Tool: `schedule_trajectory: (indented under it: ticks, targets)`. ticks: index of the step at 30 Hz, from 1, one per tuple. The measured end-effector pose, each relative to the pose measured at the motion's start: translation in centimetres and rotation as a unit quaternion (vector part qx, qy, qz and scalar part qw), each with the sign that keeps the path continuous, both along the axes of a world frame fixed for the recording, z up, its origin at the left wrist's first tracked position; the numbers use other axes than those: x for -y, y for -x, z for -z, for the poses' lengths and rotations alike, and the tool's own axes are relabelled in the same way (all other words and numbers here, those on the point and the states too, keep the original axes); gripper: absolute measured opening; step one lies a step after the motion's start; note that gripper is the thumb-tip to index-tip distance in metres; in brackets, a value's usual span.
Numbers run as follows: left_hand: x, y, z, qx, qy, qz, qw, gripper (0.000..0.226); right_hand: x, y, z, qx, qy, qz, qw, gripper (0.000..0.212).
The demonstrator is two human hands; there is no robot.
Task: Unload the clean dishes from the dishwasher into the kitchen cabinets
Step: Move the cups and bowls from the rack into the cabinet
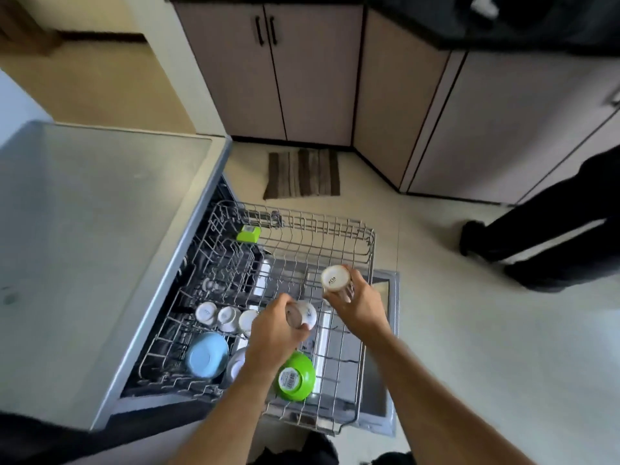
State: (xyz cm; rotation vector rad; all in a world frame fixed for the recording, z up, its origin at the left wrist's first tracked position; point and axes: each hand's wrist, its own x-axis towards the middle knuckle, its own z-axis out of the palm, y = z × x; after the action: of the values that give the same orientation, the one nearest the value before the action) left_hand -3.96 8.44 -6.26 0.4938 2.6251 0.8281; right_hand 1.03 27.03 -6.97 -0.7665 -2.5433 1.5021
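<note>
Cups in both hands, above the pulled-out grey wire dishwasher rack (364,263).
My left hand (273,333) curls round a small white patterned cup (305,313), my right hand (357,303) round a white upturned cup (334,278); I should lift both straight up, clear of the tines. Beyond my fingertips, bare floor leads to closed beige cabinets (295,78).

The left hand (271,333) is covering most of a small white patterned ceramic cup (303,314), leaving its shape blurred. The right hand (357,303) is hiding the lower part of a white cup with a printed base (333,278); the print is too small to read. A pale bowl-like dish (236,364) is lying half hidden behind the left forearm. A dark-trousered leg of another person (550,226) is being cut off by the right edge. Items on the black stone countertop (503,25) are being blurred beyond telling.
</note>
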Motion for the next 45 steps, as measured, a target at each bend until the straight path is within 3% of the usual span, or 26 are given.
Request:
schedule_trajectory:
  ticks: [8,12,15,20,24,29,32,37,45]
  targets:
    - [0.5,-4.1,-7.6,-0.047,-0.076,-0.132,0.987,0.062,-0.4,-2.5,-7.4,-0.036,-0.029,-0.094,0.995,0.058]
    - [2.3,-7.1,-9.6,-0.112,-0.116,-0.158,0.974,0.073,-0.1,-4.2,-10.3,-0.066,-0.034,-0.141,0.987,0.056]
    - [4.0,-9.3,-10.6,-0.161,-0.116,-0.192,0.961,0.076,1.0,-5.4,-11.4,-0.084,-0.029,-0.180,0.980,0.060]
    - [7.0,-13.4,-13.3,-0.169,-0.096,-0.264,0.945,0.076,4.8,-6.9,-13.1,-0.100,-0.029,-0.241,0.965,0.060]
    - [10.4,-15.9,-15.5,-0.204,-0.116,-0.360,0.903,0.075,8.9,-7.6,-15.1,-0.119,-0.034,-0.298,0.947,0.056]
    - [16.6,-19.1,-17.6,-0.212,-0.226,-0.462,0.831,0.074,15.6,-7.9,-18.0,-0.152,-0.030,-0.363,0.919,0.057]
    - [20.6,-21.0,-19.3,-0.248,-0.222,-0.492,0.804,0.064,20.7,-8.2,-20.0,-0.170,-0.014,-0.392,0.904,0.056]
    - [27.5,-23.5,-21.6,-0.306,-0.221,-0.539,0.753,0.066,30.1,-8.7,-22.1,-0.187,-0.003,-0.443,0.877,0.053]
    - [40.8,-26.8,-26.3,-0.352,-0.226,-0.572,0.705,0.057,45.9,-9.8,-26.2,-0.217,0.019,-0.490,0.844,0.057]
